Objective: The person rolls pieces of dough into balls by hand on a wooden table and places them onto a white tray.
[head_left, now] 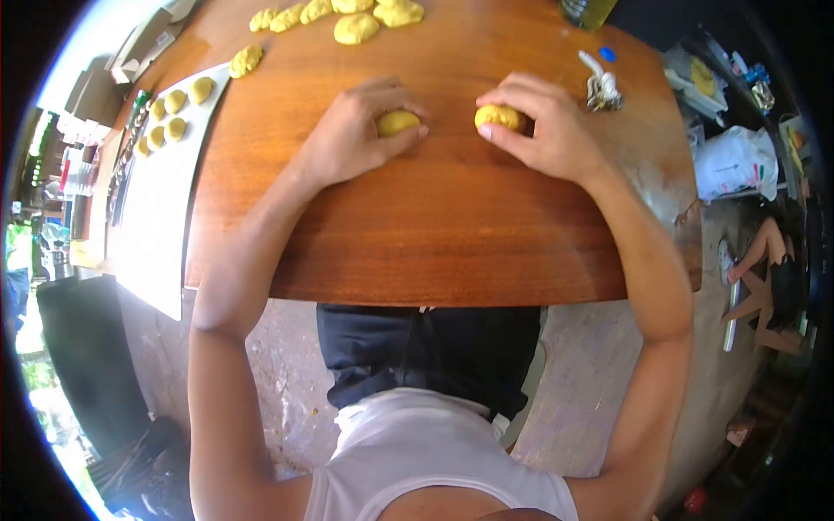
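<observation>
Both hands rest on the wooden table (417, 226), side by side and apart. My left hand (358, 122) curls over a smooth yellow dough ball (398, 123), its thumb along the near side. In my right hand (543, 122) is a rougher yellow dough lump (499, 117), with fingers over the top and thumb at the edge. Each palm hides part of its dough. Several loose dough pieces (356, 29) lie at the far side of the table, and a single dough lump (247, 61) sits nearer the left edge.
A white tray (161, 208) at the left bears several dough rounds (175, 129). At the back right are a bottle of yellow liquid (588, 12), a blue cap (607, 55) and a crumpled white item (601, 84). Beyond the right edge are a plastic bag (737, 163) and another person's legs (764, 252).
</observation>
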### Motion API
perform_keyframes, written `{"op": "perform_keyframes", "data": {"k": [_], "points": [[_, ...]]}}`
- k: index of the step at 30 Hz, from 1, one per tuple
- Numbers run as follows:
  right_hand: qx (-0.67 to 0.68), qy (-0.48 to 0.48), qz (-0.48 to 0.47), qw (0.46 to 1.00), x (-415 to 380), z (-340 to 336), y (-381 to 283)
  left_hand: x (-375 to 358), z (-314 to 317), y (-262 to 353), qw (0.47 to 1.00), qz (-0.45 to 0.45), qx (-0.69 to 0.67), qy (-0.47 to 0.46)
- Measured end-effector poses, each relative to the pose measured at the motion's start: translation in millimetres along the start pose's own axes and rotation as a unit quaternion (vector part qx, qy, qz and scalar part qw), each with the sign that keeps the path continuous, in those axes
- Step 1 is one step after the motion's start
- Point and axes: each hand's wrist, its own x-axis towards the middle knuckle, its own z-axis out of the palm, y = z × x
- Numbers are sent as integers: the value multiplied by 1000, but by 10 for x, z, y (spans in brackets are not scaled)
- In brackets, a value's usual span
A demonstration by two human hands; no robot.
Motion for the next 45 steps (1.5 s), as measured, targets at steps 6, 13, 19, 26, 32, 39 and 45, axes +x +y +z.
{"op": "perform_keyframes", "data": {"k": [6, 13, 19, 26, 32, 39, 45], "points": [[8, -18, 23, 1000, 15, -19, -54, 15, -5, 50, 999, 13, -47, -2], [-6, -33, 34, 999, 26, -33, -93, 4, -22, 85, 997, -26, -34, -72], [-5, -38, 63, 997, 29, -38, -129, -7, -1, 39, 997, -10, -24, -69], [-7, -33, 43, 999, 21, -8, -74, -5, 15, 21, 997, 3, -33, -63], [-11, -36, 45, 998, 23, -18, -93, -13, 30, -14, 998, 4, -30, -61], [-5, -42, 61, 997, 23, -22, -115, -8, 40, -16, 997, 2, -29, -66], [-5, -46, 65, 997, 27, -27, -121, -8, 22, 12, 997, -14, -26, -75]]}}
